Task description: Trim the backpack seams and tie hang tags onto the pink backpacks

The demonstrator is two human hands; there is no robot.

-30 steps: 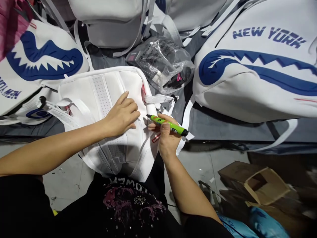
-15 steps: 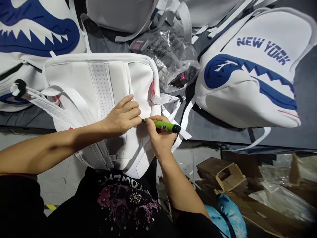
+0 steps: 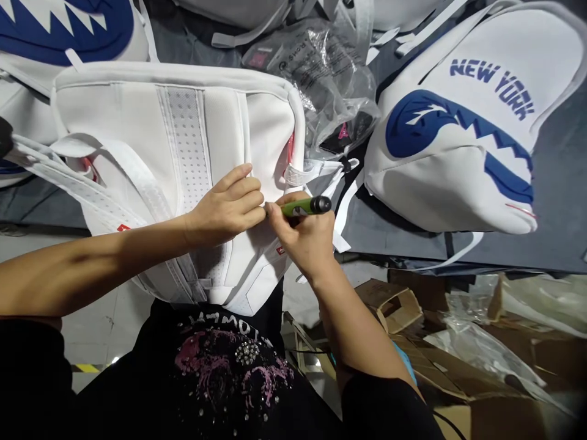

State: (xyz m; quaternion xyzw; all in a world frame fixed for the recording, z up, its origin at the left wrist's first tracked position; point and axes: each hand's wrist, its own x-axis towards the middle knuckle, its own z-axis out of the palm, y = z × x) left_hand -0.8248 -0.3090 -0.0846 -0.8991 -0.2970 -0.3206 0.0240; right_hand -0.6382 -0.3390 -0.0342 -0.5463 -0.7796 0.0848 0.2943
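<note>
The right hand (image 3: 307, 229) pinches a green marker (image 3: 305, 206) between thumb and fingers, its black end up and away from the left hand (image 3: 229, 198), its tip end turned toward that hand's little finger. Whether the tip touches fabric cannot be told. The left hand lies with its fingers bent and close together; its thumb is hidden, so I cannot tell whether it grips a fold or only presses.

Beneath both hands is a white backpack (image 3: 268, 140), back panel upward, its near end reaching the person's black shirt (image 3: 238, 360). A dotted mesh strip (image 3: 183, 134) runs along the panel just left of the left hand, and a white strap (image 3: 132, 177) loops out farther left.

Beyond the right hand, past the backpack's edge, a clear plastic bag (image 3: 321, 67) lies crumpled on the grey-covered table (image 3: 545, 244). Well to the right of the hands sits another white bag (image 3: 426, 189) lettered NEW YORK, with blue toothed shapes. Far left, beyond the left hand, a similar toothed bag (image 3: 64, 36) is partly visible. Below the table, right of the right forearm, is an open cardboard box (image 3: 373, 293).
</note>
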